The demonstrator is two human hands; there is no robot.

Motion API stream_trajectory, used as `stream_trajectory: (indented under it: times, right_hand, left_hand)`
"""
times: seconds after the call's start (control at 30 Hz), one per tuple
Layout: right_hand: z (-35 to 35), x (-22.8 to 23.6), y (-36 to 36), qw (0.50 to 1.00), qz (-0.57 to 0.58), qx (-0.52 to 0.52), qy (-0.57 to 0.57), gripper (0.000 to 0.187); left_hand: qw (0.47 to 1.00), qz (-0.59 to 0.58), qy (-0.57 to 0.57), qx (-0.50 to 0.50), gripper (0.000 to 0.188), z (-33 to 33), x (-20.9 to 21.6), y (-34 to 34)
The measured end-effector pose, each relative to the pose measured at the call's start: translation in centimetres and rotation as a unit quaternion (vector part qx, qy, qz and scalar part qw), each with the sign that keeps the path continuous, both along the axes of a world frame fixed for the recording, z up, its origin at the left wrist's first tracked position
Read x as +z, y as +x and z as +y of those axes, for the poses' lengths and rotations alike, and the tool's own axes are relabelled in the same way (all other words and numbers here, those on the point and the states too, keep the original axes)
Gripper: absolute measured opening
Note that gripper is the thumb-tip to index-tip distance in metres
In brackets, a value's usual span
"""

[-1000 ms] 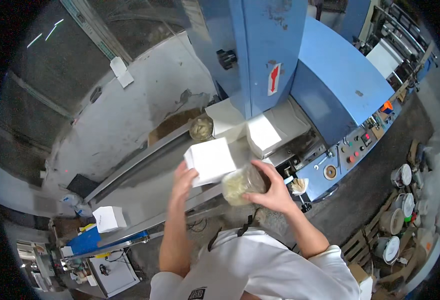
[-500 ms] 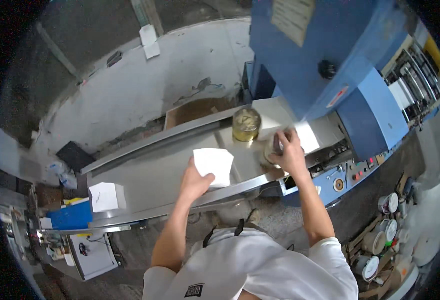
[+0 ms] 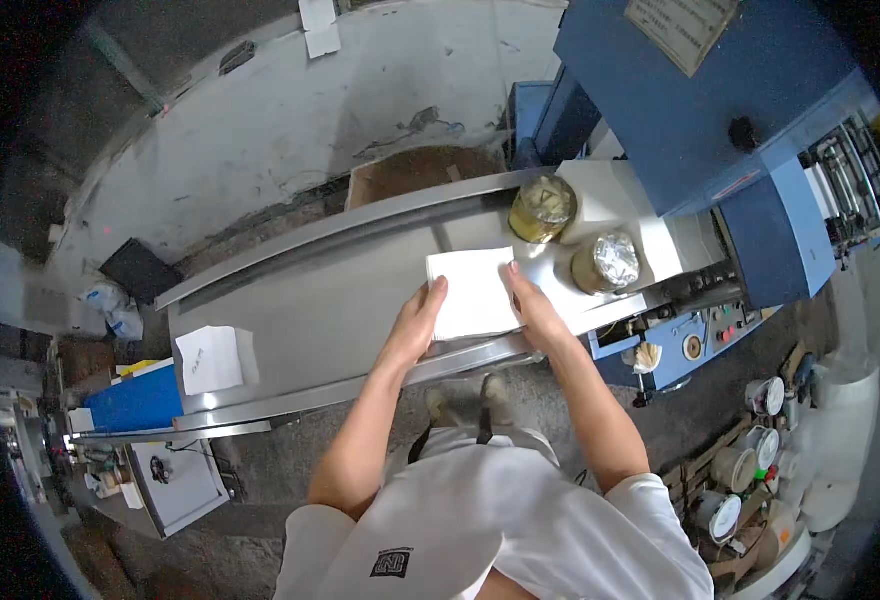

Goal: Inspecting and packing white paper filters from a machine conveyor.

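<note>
Left hand and right hand fingers grip a white stack, not let go yet; a scribbled pile already sits at the tabletop's left end.

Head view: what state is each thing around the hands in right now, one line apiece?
Left hand, holding the left side of the white paper stack
Right hand, holding its right side
White paper stack, held over the metal table; whether it rests there, unclear
Far round container, upright, unheld
Near round container, upright, unheld, shiny on top
Left-end paper stack, on the table, unheld
</note>
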State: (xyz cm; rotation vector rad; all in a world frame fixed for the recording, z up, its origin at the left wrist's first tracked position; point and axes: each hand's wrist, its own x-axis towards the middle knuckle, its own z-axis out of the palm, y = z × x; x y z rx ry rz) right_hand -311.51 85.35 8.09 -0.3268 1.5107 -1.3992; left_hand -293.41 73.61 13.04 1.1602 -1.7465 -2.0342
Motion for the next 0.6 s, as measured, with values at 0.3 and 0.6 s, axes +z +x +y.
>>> stream_trajectory:
  times: [0.3,0.6]
  right_hand:
    - [-0.6,6.7,3.3,1.0,0.0,0.012,-0.016,0.082]
    - [0.4,8.0,1.7,0.996,0.069,0.031,-0.04,0.096]
  left_hand:
    - [0.998,0.045,-0.037,-0.002,0.061,1.9,2.2,-2.0]
    - [0.984,0.106,-0.143,0.026,0.058,2.7,3.3,-4.1]
